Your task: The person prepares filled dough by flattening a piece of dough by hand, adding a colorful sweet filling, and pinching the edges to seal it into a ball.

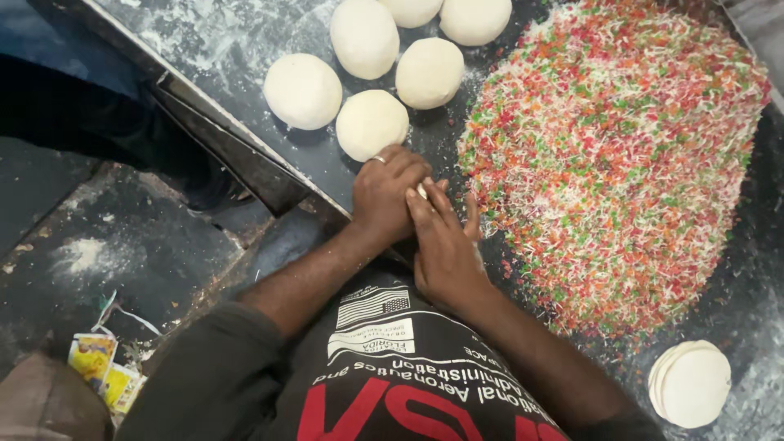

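- Head view: at 6 o'clock, nearest the camera, a dark shirt (pixel 384 384) with red and white print is seen from above, both bare forearms reaching up from it toward the centre.
- At the centre, the left hand (pixel 385 196) and right hand (pixel 445 241) are pressed together over a small pale dough piece (pixel 421 191), of which only a sliver shows between the fingers.
- The left hand is curled closed round the piece, a ring (pixel 378 160) being worn on one finger; the right hand is laid against it with fingers nearly straight and only loosely bent.
- How much of the piece is gripped by the right hand cannot be told, as most of it is hidden.
- Both hands are held just above the near edge of a dark, floured worktop (pixel 245 49).
- At 4 o'clock, a stack of flat white dough discs (pixel 691 384) lies on the worktop, well apart from the hands.
- From 1 to 4 o'clock, a wide heap of red, green, orange and white shreds (pixel 621 155) is spread, its edge just beside the right hand.
- At 12 o'clock, smooth round dough balls (pixel 371 124) are grouped, the nearest just beyond the left hand.
- At 8 o'clock, below the worktop, a dusty dark floor (pixel 106 245) is seen with yellow wrappers (pixel 102 367) lying on it.
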